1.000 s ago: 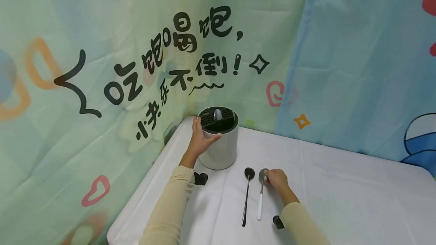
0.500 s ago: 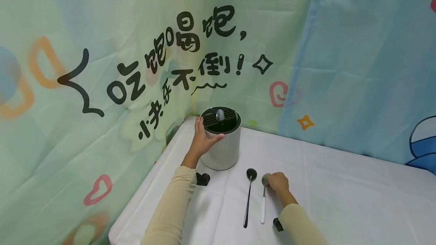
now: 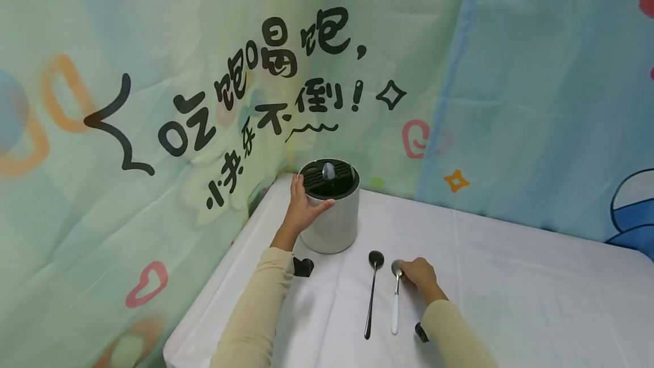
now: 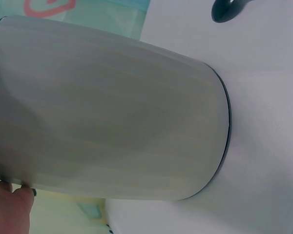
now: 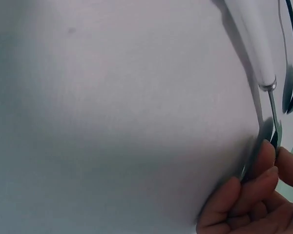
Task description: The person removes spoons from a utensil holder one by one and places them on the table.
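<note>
A white cylindrical utensil holder [image 3: 332,223] with a black slotted lid stands upright at the far left of the table. My left hand [image 3: 302,209] grips its upper side, thumb across the front and fingers along the left; in the left wrist view its wall [image 4: 112,117] fills much of the picture. The bowl of a metal spoon [image 3: 328,171] shows at the lid. My right hand [image 3: 420,277] pinches the bowl end of a white-handled spoon [image 3: 395,311], whose handle [image 5: 254,44] points back toward me. Fingertips partly hide that bowl in the right wrist view.
A dark spoon [image 3: 376,259] lies just left of the white-handled one, almost parallel. White cloth covers the table [image 3: 511,288]. Printed curtains [image 3: 357,146] rise behind and to the left, close to the utensil holder.
The white-handled spoon has shifted slightly toward me and a little to the right, with the right hand still at its bowl. The left hand keeps its place on the utensil holder.
</note>
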A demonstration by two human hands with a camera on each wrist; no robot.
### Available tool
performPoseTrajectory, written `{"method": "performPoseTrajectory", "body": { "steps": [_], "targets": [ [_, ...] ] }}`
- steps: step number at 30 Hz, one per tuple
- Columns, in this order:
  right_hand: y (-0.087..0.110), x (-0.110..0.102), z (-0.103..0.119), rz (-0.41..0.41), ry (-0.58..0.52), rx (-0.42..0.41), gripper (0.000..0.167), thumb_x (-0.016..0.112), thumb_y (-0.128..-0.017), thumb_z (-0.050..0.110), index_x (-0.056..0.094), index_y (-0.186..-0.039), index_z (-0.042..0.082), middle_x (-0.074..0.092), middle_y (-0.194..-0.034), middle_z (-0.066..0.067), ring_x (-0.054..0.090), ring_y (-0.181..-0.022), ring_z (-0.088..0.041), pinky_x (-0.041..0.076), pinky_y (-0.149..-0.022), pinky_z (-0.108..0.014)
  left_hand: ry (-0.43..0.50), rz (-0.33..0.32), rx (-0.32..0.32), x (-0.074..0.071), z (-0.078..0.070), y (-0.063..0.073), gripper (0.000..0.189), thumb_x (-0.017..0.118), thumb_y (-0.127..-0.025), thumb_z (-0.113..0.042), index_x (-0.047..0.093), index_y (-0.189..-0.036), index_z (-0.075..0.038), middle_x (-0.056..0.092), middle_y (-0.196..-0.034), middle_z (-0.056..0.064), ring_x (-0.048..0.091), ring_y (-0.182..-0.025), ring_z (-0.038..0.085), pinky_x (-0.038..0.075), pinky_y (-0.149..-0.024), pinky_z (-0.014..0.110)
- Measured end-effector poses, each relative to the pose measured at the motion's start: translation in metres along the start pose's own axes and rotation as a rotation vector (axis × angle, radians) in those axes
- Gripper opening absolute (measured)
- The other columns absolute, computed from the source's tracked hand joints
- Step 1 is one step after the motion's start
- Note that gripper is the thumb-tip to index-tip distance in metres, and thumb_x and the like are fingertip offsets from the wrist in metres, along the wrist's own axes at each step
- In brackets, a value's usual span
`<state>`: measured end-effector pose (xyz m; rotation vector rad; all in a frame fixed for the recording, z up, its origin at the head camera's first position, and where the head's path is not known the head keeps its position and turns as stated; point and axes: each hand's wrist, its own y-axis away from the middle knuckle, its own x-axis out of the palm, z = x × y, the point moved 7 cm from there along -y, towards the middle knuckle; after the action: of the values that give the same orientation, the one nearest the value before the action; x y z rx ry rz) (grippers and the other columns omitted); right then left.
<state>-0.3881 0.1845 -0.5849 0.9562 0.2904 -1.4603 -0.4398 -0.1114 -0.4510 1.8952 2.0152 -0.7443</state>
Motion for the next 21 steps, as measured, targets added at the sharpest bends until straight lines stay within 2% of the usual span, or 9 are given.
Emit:
{"method": "performPoseTrajectory", "body": {
  "steps": [8, 12, 15, 17, 19, 21],
  "targets": [
    [0.000, -0.006, -0.002, 0.047, 0.188, -0.089, 0.046, 0.048, -0.091, 0.039, 0.049, -0.058, 0.007, 0.044, -0.053, 0.000, 0.041, -0.051, -0.013, 0.033, -0.050, -0.023, 0.018, -0.011, -0.024, -0.002, 0.009, 0.002, 0.103, 0.070, -0.076, -0.043, 0.004, -0.146, -0.005, -0.004, -0.153, 0.016, 0.010, -0.140, 0.035, 0.024, -0.108, 0.050],
    [-0.004, -0.020, 0.002, 0.055, 0.208, -0.096, 0.049, 0.042, -0.094, 0.040, 0.052, -0.063, 0.003, 0.048, -0.057, -0.004, 0.043, -0.054, -0.014, 0.035, -0.051, -0.024, 0.027, 0.005, -0.039, 0.001, 0.011, 0.004, 0.105, 0.070, -0.076, -0.044, 0.003, -0.147, -0.006, -0.004, -0.153, 0.017, 0.009, -0.140, 0.035, 0.023, -0.108, 0.051],
    [-0.010, -0.038, 0.025, 0.045, 0.181, -0.139, 0.049, 0.040, -0.096, 0.037, 0.057, -0.083, -0.007, 0.057, -0.069, -0.012, 0.050, -0.061, -0.018, 0.040, -0.054, -0.027, 0.030, 0.004, -0.030, 0.002, 0.009, 0.004, 0.104, 0.070, -0.076, -0.044, 0.004, -0.147, -0.006, -0.004, -0.153, 0.017, 0.009, -0.140, 0.035, 0.023, -0.108, 0.051],
    [-0.014, -0.052, 0.050, 0.037, 0.159, -0.202, 0.051, 0.040, -0.096, 0.036, 0.055, -0.100, -0.012, 0.061, -0.084, -0.021, 0.057, -0.069, -0.026, 0.046, -0.060, -0.032, 0.034, -0.002, -0.018, 0.001, 0.007, 0.003, 0.104, 0.071, -0.076, -0.044, 0.005, -0.146, -0.005, -0.004, -0.153, 0.017, 0.008, -0.140, 0.035, 0.023, -0.108, 0.051],
    [-0.018, -0.066, 0.080, 0.017, 0.168, -0.284, 0.055, 0.040, -0.096, 0.038, 0.050, -0.115, -0.014, 0.059, -0.103, -0.027, 0.059, -0.086, -0.034, 0.048, -0.071, -0.039, 0.034, -0.005, -0.007, 0.001, 0.004, 0.002, 0.104, 0.071, -0.076, -0.043, 0.005, -0.146, -0.005, -0.004, -0.153, 0.017, 0.008, -0.140, 0.035, 0.023, -0.108, 0.051],
    [-0.019, -0.077, 0.110, 0.008, 0.173, -0.363, 0.056, 0.040, -0.097, 0.038, 0.044, -0.124, -0.012, 0.053, -0.117, -0.031, 0.054, -0.103, -0.041, 0.046, -0.082, -0.045, 0.030, -0.008, 0.005, 0.000, 0.001, 0.000, 0.103, 0.071, -0.076, -0.042, 0.005, -0.146, -0.005, -0.003, -0.152, 0.018, 0.009, -0.140, 0.035, 0.023, -0.108, 0.051]
  ]
}}
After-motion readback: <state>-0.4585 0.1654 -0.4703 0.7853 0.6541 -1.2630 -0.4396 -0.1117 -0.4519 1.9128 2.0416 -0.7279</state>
